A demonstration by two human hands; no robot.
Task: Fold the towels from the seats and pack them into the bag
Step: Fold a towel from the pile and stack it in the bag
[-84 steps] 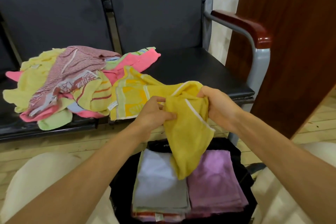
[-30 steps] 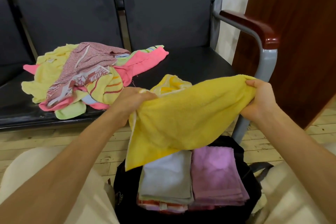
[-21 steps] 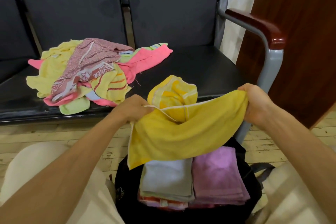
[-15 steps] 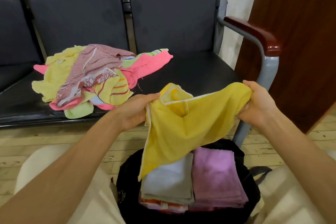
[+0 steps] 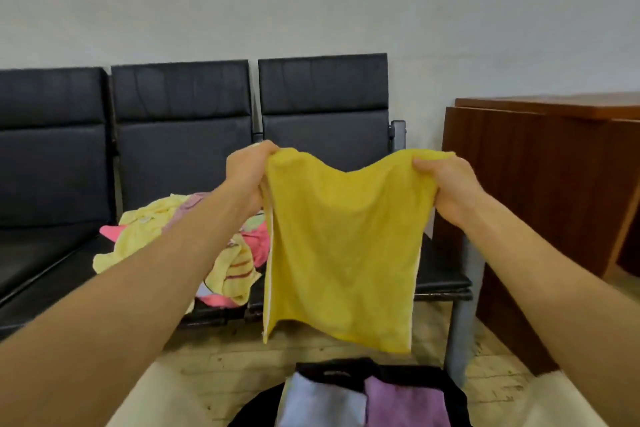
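Observation:
A yellow towel (image 5: 343, 253) hangs spread out in front of me, held up by its two top corners. My left hand (image 5: 247, 172) grips the left corner and my right hand (image 5: 445, 180) grips the right corner. Below it at the bottom edge stands the open black bag (image 5: 446, 392), with a folded white towel (image 5: 322, 402) and a folded purple towel (image 5: 403, 404) side by side inside. A heap of unfolded towels (image 5: 145, 236) in pale yellow, pink and striped cloth lies on the black seats (image 5: 55, 263), partly hidden by my left forearm.
Three black padded seats stand against a pale wall. A grey metal seat leg (image 5: 462, 315) rises just right of the bag. A dark wooden cabinet (image 5: 540, 201) stands at the right. The floor is light wooden boards (image 5: 225, 360).
Both hands have lifted the yellow towel from low over the bag to chest height and pulled it flat. The view has tilted up, showing the wall and seat backs.

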